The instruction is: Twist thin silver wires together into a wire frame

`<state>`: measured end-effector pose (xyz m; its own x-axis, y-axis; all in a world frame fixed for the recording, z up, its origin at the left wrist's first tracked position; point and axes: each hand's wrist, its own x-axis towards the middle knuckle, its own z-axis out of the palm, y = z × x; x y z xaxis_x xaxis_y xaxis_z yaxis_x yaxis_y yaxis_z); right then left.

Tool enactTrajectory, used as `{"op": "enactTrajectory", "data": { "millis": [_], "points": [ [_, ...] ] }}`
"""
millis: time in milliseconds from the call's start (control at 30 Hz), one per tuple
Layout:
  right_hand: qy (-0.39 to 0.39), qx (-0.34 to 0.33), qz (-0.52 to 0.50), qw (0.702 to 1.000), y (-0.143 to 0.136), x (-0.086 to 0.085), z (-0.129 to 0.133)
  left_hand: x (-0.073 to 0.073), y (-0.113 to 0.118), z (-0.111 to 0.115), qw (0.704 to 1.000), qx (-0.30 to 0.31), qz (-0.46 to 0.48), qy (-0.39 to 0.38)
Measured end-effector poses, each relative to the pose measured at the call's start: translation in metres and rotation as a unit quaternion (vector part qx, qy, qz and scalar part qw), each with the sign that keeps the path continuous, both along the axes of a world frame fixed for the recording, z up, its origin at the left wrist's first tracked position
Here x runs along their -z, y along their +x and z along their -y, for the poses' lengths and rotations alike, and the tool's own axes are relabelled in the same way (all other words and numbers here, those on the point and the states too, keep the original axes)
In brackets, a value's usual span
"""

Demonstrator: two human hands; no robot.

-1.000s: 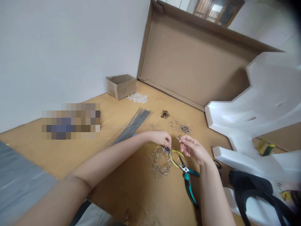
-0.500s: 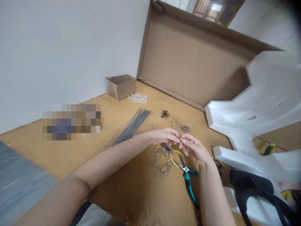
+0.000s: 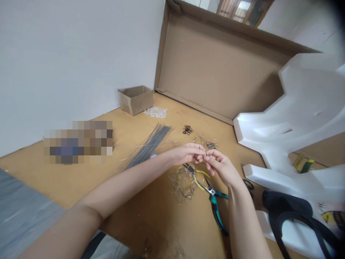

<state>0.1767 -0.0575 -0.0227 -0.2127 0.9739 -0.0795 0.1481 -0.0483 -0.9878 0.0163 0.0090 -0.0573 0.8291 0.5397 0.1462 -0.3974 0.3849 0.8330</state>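
The piece [image 3: 206, 154] sits between the two hands, just above the surface [image 3: 161, 226] and well in from its edges. The right hand [image 3: 219, 163] has thumb and forefinger clamped on it; the left hand [image 3: 190, 153] has its fingertips drawn together and meeting it. The piece is so small and dark here that I can't tell its shape, or whether the left fingers pinch it or only touch.

It should be nearly weightless, hard and a little slippery, easier to drop than to break. A pinch by its rim or end, with the pads rather than the nails, looks safest.

Below the hands lies a tangle [image 3: 176, 185] of wire, probably springy and apt to snag, with yellow pliers [image 3: 198, 182] and green pliers [image 3: 217, 213] beside it. Beyond the hands are a clump [image 3: 211, 144] of wire and dark rings [image 3: 188, 130]. Straight wires [image 3: 149, 147] lie to the left; clear bits [image 3: 156, 112] rest by a box [image 3: 135, 101] at the surface's far edge.
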Motion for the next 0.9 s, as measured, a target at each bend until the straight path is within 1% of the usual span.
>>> {"op": "enactTrajectory", "data": {
  "millis": [100, 200, 233, 300, 333, 400, 433, 533, 600, 633, 667, 700, 733, 800, 867, 900],
  "points": [
    [0.028, 0.021, 0.03, 0.999, -0.005, -0.001, 0.002, -0.003, -0.002, -0.002, 0.998, 0.004, -0.041, 0.047],
    [0.028, 0.068, 0.054, 0.996, -0.005, 0.005, -0.001, -0.005, -0.003, -0.003, 0.982, -0.011, -0.132, 0.136],
    [0.018, 0.079, 0.045, 0.996, -0.004, 0.007, -0.003, -0.006, -0.003, -0.002, 0.973, -0.016, -0.159, 0.165],
    [-0.013, 0.087, -0.004, 0.996, 0.001, 0.013, -0.008, -0.004, 0.0, 0.001, 0.961, -0.032, -0.185, 0.205],
    [-0.03, 0.088, -0.041, 0.995, 0.004, 0.016, -0.01, -0.003, 0.001, 0.004, 0.958, -0.041, -0.185, 0.217],
    [-0.05, 0.089, -0.084, 0.991, 0.012, 0.022, -0.016, -0.001, 0.004, 0.011, 0.951, -0.062, -0.175, 0.248],
    [-0.057, 0.089, -0.097, 0.99, 0.016, 0.024, -0.018, 0.0, 0.006, 0.014, 0.942, -0.071, -0.174, 0.278],
    [-0.078, 0.088, -0.123, 0.985, 0.025, 0.031, -0.024, 0.001, 0.007, 0.022, 0.9, -0.096, -0.181, 0.386],
    [-0.083, 0.089, -0.138, 0.983, 0.029, 0.036, -0.026, -0.001, 0.006, 0.024, 0.877, -0.094, -0.184, 0.434],
    [-0.082, 0.09, -0.145, 0.982, 0.03, 0.038, -0.027, -0.002, 0.005, 0.025, 0.87, -0.087, -0.187, 0.448],
    [-0.08, 0.091, -0.151, 0.981, 0.03, 0.039, -0.028, -0.004, 0.004, 0.025, 0.866, -0.078, -0.193, 0.454],
    [-0.076, 0.092, -0.156, 0.98, 0.029, 0.04, -0.028, -0.006, 0.004, 0.024, 0.869, -0.07, -0.202, 0.446],
    [-0.071, 0.092, -0.161, 0.98, 0.028, 0.04, -0.027, -0.007, 0.003, 0.022, 0.878, -0.063, -0.215, 0.423],
    [-0.062, 0.086, -0.163, 0.981, 0.022, 0.037, -0.025, -0.01, 0.002, 0.017, 0.9, -0.059, -0.251, 0.352],
    [-0.061, 0.072, -0.154, 0.984, 0.015, 0.032, -0.021, -0.013, 0.0, 0.012, 0.911, -0.067, -0.285, 0.292],
    [-0.062, 0.064, -0.147, 0.985, 0.012, 0.029, -0.018, -0.013, -0.001, 0.009, 0.913, -0.074, -0.292, 0.276]
  ]
}}
